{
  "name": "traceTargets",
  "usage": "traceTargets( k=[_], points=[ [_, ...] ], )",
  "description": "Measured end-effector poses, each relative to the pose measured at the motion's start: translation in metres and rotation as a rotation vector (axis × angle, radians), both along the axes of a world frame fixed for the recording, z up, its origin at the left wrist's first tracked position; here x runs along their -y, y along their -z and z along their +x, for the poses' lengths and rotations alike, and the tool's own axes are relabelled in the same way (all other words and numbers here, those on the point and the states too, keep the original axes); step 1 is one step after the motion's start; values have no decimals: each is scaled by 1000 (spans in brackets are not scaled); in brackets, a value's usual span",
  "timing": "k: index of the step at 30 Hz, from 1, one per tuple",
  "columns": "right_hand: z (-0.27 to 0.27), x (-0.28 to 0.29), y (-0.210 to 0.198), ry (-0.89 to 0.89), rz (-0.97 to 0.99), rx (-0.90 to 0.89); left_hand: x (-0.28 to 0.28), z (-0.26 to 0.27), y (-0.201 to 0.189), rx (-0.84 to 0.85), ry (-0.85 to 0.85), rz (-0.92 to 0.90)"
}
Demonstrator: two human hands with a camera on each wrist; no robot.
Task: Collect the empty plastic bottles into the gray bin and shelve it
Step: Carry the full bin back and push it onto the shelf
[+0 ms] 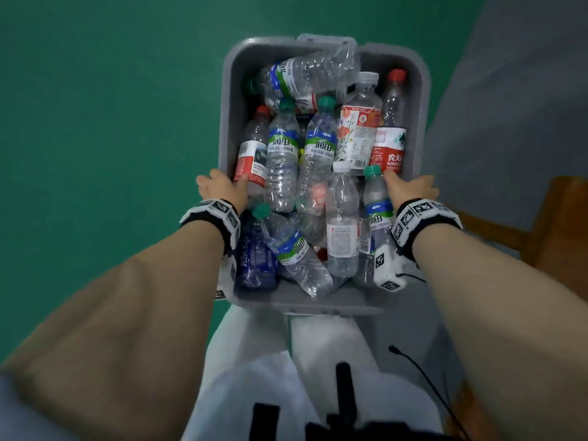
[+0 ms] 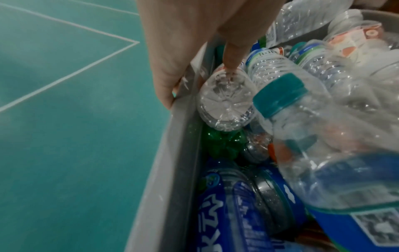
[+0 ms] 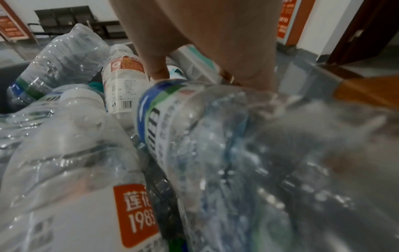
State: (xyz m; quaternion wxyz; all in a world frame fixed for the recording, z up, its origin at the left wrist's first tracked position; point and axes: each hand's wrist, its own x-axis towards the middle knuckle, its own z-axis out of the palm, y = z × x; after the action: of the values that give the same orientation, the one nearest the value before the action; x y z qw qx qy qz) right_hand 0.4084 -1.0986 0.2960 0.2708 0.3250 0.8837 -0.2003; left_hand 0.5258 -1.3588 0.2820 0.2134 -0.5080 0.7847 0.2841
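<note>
— Firstly, item one: how is the gray bin [image 1: 226,100] recorded?

— Smooth gray plastic, rectangular, corners rounded, held up in the air above a green floor [image 1: 95,106] with white lines. It is heaped with empty bottles [image 1: 321,148]: thin, clear, crinkled plastic, mostly ribbed, capped in teal, red and white; labels are noted in blue-green, red and white. One dark blue bottle [image 1: 256,259] is lodged in the near left corner.

— And its position relative to the hands?

— It is carried between them. The left hand [image 1: 222,187] is placed at the bin's left wall, the right hand [image 1: 412,186] at its right wall, both about halfway along.

— Grip?

— Left: the rim is clasped, fingers curled down outside the wall, thumb [image 2: 233,51] pressed inside against the base of a clear bottle [image 2: 226,105]. Right: the rim is likewise grasped, thumb [image 3: 157,66] tucked inside among the bottles, fingers wrapped outside.

— Other entries?

— Wooden furniture [image 1: 566,224] is logged to the right, on gray floor [image 1: 509,90].
</note>
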Motion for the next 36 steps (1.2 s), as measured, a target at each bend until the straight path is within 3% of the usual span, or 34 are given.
traceTargets(
  k=[4, 8, 12, 21, 28, 36],
  points=[
    [-23, -41, -71, 5, -2, -23, -31, -37, -64, -54, 110, 6],
    [-50, -73, -118, 25, -30, -45, -50, -88, -114, -162, 198, -31],
    [-76, -101, -146, 67, -51, -38, -72, -137, -147, -160, 272, -60],
    [-136, -120, -156, 146, -149, 34, -77, -252, -157, -97, 462, -82],
    [-221, -120, -170, 387, -153, -74, -82, -386, -171, -227, 608, -89],
    [-294, -153, -179, 533, -115, -179, -122, -503, -173, -159, 792, -58]
  ],
)
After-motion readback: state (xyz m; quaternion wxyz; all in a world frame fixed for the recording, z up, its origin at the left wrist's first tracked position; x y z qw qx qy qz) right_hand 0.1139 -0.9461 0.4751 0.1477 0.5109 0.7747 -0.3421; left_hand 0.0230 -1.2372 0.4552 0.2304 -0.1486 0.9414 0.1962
